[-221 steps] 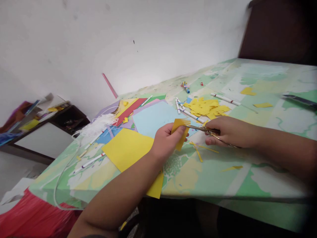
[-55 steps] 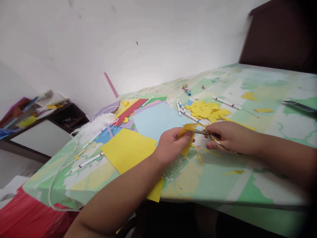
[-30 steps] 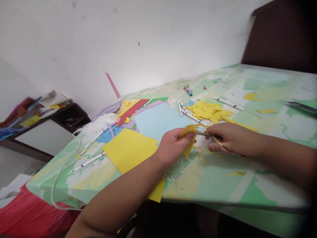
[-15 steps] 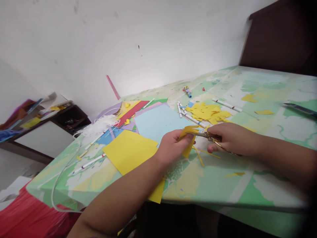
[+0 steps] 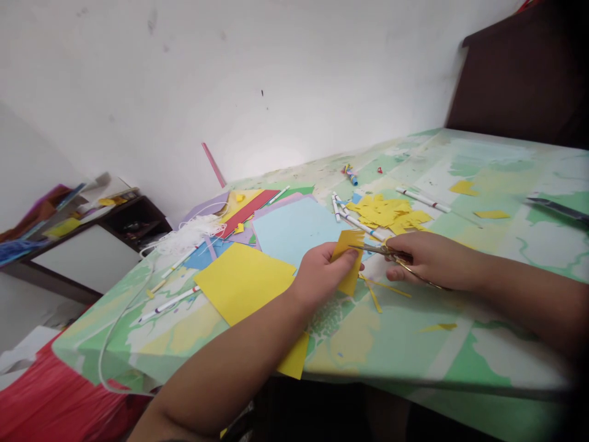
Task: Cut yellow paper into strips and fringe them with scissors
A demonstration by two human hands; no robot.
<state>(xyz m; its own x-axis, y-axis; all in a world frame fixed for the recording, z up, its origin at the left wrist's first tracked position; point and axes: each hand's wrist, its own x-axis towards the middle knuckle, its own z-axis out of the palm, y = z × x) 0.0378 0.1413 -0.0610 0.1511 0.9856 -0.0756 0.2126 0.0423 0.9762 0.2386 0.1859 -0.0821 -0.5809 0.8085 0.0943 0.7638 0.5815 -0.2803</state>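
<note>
My left hand (image 5: pixel 319 270) is closed on a small piece of yellow paper (image 5: pixel 348 279), held upright with a fringe of cuts along its top edge. My right hand (image 5: pixel 427 261) grips a pair of scissors (image 5: pixel 396 256) with gold-coloured handles. The blades point left and reach the paper's right side, close to my left thumb. Just beyond the scissors lies a heap of cut yellow paper pieces (image 5: pixel 389 212). Thin yellow strips (image 5: pixel 373 294) rest on the tablecloth below the blades. A larger yellow sheet (image 5: pixel 243 282) lies left of my left hand, partly under the forearm.
A light blue sheet (image 5: pixel 299 227), a red strip (image 5: pixel 248 212) and tangled white string (image 5: pixel 188 233) lie on the patterned tablecloth (image 5: pixel 368 350). Several markers (image 5: pixel 423 199) are scattered around. A dark blade (image 5: pixel 559 210) lies at the right. A cluttered shelf (image 5: pixel 87 245) stands at the left.
The fringed top of the yellow paper, bent over before, now stands up more flatly. The scissor blades stay at the paper's edge. The whole view has shifted slightly.
</note>
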